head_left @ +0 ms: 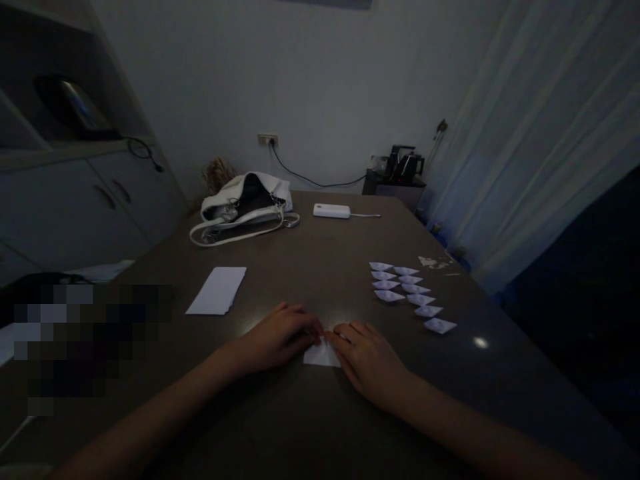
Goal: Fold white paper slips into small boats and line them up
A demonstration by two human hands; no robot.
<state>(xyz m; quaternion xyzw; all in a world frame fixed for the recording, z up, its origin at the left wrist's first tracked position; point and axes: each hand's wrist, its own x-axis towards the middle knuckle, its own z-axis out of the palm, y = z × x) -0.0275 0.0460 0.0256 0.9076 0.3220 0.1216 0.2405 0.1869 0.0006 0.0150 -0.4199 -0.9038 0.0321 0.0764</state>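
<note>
Between my hands, on the dark tabletop point(330, 260), lies a small folded piece of white paper point(320, 355). Its lower edge faces me, and its upper part is partly covered by fingers. My left hand point(285, 333) pinches the paper at its upper left with thumb and fingertips. From the right, my right hand point(370, 360) grips the same paper, fingers bent over its upper right side. The fingertips of both hands nearly meet at the top. To the right stand several folded paper boats point(414, 289) in two slanting rows. A stack of white paper sheets point(217, 291) rests to the left.
A white handbag point(245, 207) with a looped strap lies at the far left. Near the back is a white power bank point(331, 211) with a short cable. Paper scraps point(427, 262) lie by the right edge. An electric kettle point(407, 165) stands beyond the table.
</note>
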